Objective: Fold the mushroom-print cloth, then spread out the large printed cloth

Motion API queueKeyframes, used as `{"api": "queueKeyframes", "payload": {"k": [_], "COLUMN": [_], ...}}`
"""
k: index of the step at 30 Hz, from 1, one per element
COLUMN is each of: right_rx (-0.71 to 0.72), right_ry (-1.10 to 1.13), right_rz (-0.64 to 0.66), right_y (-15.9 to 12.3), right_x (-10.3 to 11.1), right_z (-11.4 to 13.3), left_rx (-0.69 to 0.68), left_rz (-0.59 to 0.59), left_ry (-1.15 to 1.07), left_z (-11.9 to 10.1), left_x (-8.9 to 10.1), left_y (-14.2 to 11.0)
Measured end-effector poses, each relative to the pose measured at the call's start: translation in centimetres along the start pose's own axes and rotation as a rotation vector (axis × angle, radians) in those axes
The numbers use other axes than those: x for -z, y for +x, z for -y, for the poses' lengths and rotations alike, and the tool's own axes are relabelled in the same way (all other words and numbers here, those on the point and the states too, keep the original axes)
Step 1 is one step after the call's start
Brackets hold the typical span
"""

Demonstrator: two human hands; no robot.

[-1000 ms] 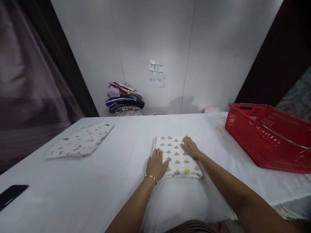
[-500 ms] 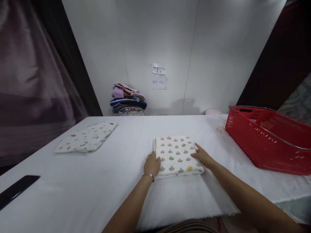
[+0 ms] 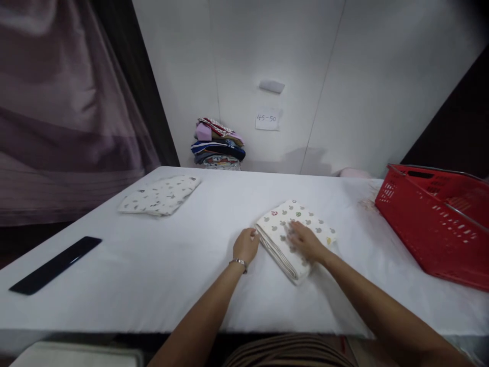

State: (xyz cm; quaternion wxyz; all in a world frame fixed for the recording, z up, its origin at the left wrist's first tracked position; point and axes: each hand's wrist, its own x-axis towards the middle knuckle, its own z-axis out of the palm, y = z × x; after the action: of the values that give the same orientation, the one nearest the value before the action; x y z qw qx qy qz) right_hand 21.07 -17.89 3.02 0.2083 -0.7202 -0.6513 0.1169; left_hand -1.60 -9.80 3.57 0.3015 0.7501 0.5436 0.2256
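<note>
A folded white cloth [image 3: 278,250] with grey mushroom-like prints and a few coloured ones lies turned at an angle on the white-covered table [image 3: 171,275]. Its layered folded edge faces me on the left. My left hand [image 3: 245,245], with a bracelet at the wrist, is closed at the cloth's left corner, thumb and finger pinching it. My right hand [image 3: 306,243] rests flat on top of the cloth, fingers stretched out and slightly blurred.
Another folded white printed cloth [image 3: 160,196] lies at the back left. A black flat object [image 3: 55,266] is near the left edge. On the right stands a red plastic basket [image 3: 431,229]. A stack of folded fabrics [image 3: 218,145] rises behind the table, beside a wall label [image 3: 267,119].
The folded cloth has been turned, so its layered edge now faces left. My right hand has moved from its right edge onto its top. The camera view has shifted.
</note>
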Motion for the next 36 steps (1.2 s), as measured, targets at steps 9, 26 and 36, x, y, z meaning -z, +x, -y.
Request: {"api": "queueKeyframes", "payload": {"k": [9, 26, 36], "right_rx": [0.131, 0.162, 0.05], "right_ry": [-0.08, -0.144, -0.29], "right_rz": [0.186, -0.006, 0.072], "right_y": [-3.1, -2.6, -1.2], "right_x": [-2.0, -2.2, -2.6], "right_z": [4.4, 5.4, 7.1], "left_rx": [-0.088, -0.127, -0.096], "left_rz": [-0.011, -0.008, 0.02], "left_ry": [-0.125, -0.229, -0.112], "left_z": [2.0, 2.2, 1.5], "left_x": [-1.3, -2.0, -2.2], "left_y": [4.4, 5.9, 6.6]}}
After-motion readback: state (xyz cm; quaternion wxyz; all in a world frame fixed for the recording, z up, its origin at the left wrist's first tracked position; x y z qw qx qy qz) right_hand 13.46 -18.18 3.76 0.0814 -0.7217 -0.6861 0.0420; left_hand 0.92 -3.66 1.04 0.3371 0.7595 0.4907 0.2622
